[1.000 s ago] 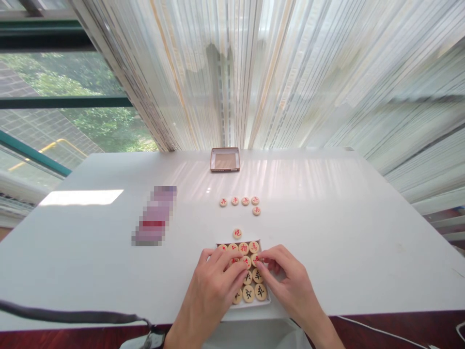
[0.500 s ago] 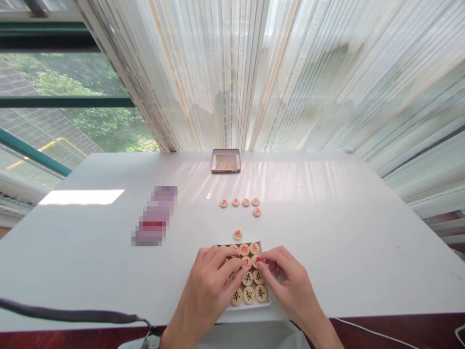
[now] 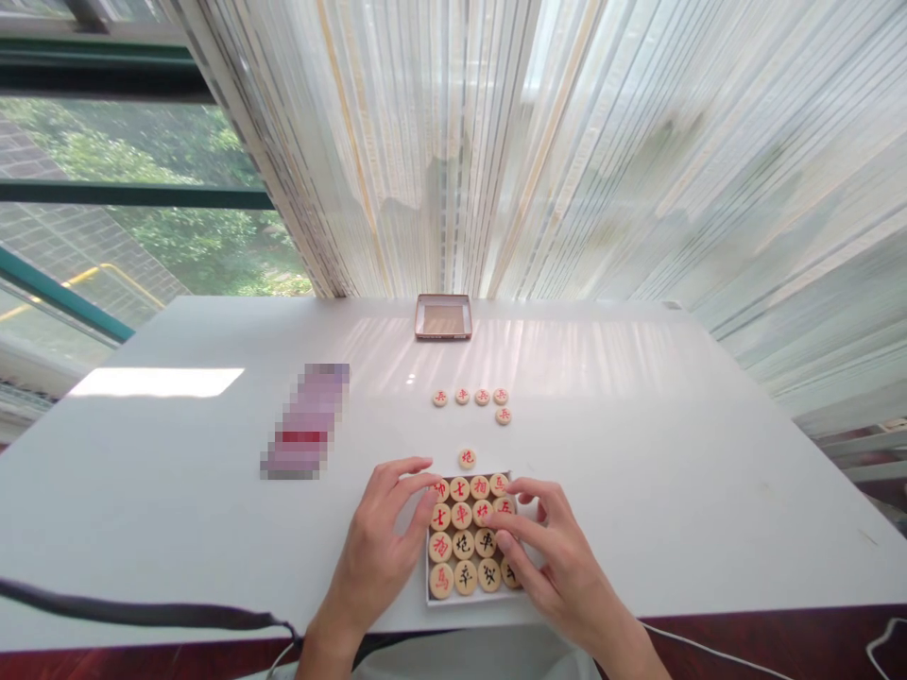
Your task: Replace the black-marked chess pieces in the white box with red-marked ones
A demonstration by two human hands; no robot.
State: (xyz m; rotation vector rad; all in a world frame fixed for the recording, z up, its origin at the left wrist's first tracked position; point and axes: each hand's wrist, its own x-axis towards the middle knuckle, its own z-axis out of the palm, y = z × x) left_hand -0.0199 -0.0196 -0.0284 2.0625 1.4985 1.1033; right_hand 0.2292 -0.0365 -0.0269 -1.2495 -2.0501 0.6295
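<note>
A shallow white tray at the table's near edge holds several round wooden chess pieces with red or black characters, laid in rows. My left hand rests on the table against the tray's left side. Its fingers are curved and apart, with the fingertips at the far left corner, and it holds nothing. My right hand lies over the tray's right side with its fingers spread on the pieces. Its thumb and forefinger lie on either side of a red-marked piece that sits in its row.
One loose piece lies just beyond the tray. Several more lie farther out. A brown box lid sits at the white table's far edge by the curtains. A blurred object lies to the left. Cables run along the near edge.
My left hand has slid left off the pieces to the tray's left side, uncovering the left columns. My right hand has moved a little nearer and spread over the right column. The view has shifted slightly.
</note>
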